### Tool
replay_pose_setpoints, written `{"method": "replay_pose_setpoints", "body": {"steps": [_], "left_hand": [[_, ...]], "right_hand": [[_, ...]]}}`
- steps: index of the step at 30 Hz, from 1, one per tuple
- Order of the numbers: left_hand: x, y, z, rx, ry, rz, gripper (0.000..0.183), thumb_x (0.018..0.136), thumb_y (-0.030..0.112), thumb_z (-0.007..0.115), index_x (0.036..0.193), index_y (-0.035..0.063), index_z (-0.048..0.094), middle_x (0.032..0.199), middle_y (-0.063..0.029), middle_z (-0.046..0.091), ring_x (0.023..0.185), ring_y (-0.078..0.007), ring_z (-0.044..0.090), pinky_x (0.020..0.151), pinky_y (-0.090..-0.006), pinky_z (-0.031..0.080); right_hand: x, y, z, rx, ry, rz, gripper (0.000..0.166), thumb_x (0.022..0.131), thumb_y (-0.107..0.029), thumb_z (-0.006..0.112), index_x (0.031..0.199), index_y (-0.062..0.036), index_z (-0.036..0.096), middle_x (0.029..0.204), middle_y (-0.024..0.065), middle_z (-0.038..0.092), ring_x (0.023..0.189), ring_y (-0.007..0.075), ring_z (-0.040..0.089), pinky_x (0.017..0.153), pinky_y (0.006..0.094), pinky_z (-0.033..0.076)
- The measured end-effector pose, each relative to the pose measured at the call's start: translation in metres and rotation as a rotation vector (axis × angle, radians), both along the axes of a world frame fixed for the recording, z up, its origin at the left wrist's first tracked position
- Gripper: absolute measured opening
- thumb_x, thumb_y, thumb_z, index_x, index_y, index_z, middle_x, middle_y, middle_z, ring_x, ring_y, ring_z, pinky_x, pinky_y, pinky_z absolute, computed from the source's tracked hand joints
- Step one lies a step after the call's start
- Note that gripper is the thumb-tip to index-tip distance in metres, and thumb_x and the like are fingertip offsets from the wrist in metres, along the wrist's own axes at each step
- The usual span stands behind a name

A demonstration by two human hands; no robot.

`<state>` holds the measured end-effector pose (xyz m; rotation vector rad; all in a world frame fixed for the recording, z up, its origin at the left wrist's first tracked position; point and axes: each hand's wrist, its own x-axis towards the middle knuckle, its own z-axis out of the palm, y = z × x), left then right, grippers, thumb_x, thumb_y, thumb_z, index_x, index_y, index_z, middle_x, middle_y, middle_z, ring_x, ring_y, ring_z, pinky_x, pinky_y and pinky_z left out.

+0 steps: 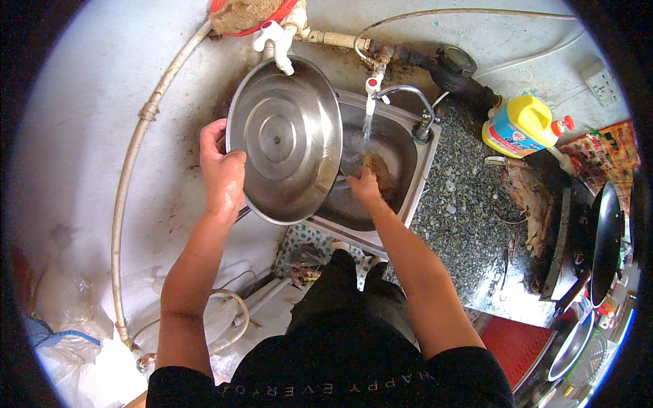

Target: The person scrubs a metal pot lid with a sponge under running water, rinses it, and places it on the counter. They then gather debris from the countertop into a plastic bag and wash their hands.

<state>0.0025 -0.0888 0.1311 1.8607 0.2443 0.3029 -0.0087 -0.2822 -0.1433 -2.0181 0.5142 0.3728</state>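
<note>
My left hand (223, 171) grips the rim of a large round stainless steel lid or basin (278, 140), tilted up over the left part of the metal sink (408, 204). Low in the sink, my right hand (365, 184) holds a brownish scrubber (376, 171), perhaps a piece of loofah; its fingertips are partly hidden. Water (367, 127) runs from a white plastic tap (372, 97) just above that hand. Something pale and shiny, not clear in kind, lies in the sink left of my right hand.
Another white tap (278, 46) overhangs the steel piece's top edge. A red basket (250, 30) with a loofah hangs above. Right of the sink, a yellow detergent jug (523, 127) stands on the speckled stone counter (454, 204). A black wok (606, 245) is at the far right.
</note>
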Motion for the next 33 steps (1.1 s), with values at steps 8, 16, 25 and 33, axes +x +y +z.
{"method": "replay_pose_setpoints", "body": {"steps": [8,16,25,33], "left_hand": [[0.000,0.016,-0.031,-0.195,-0.026,0.011,0.059,0.058,-0.013,0.043,0.115,0.0021,0.045,0.105,-0.0092,0.051,0.096,-0.0200,0.051,0.083,-0.0318,0.044],[-0.008,0.044,-0.090,-0.587,0.310,0.063,0.051,0.067,-0.011,0.052,0.116,0.0029,0.046,0.106,-0.0141,0.056,0.093,-0.0292,0.058,0.079,-0.0469,0.050],[-0.040,-0.011,-0.224,-0.452,0.419,0.144,0.043,0.079,-0.003,0.057,0.120,0.0008,0.044,0.115,-0.0148,0.053,0.102,-0.0289,0.053,0.085,-0.0447,0.044],[0.031,0.028,-0.235,-0.084,0.382,0.048,0.031,0.076,0.010,0.066,0.104,-0.0018,0.057,0.098,-0.0161,0.063,0.089,-0.0230,0.060,0.077,-0.0361,0.046]], "right_hand": [[-0.046,0.022,0.079,0.091,-0.351,-0.098,0.059,0.079,-0.021,0.062,0.128,-0.0002,0.039,0.119,0.0183,0.051,0.113,0.0315,0.049,0.093,0.0395,0.041],[-0.073,-0.051,0.132,1.069,0.342,-0.421,0.042,0.083,-0.023,0.060,0.121,-0.0080,0.047,0.109,0.0078,0.058,0.096,0.0220,0.056,0.078,0.0388,0.047],[-0.106,0.044,0.143,1.096,0.012,-0.681,0.036,0.077,-0.003,0.056,0.110,-0.0023,0.041,0.106,0.0123,0.050,0.088,0.0280,0.057,0.071,0.0389,0.053],[-0.092,-0.007,0.149,1.009,0.139,-0.473,0.035,0.077,0.000,0.051,0.111,0.0048,0.046,0.106,0.0164,0.053,0.090,0.0310,0.058,0.075,0.0430,0.055]]}}
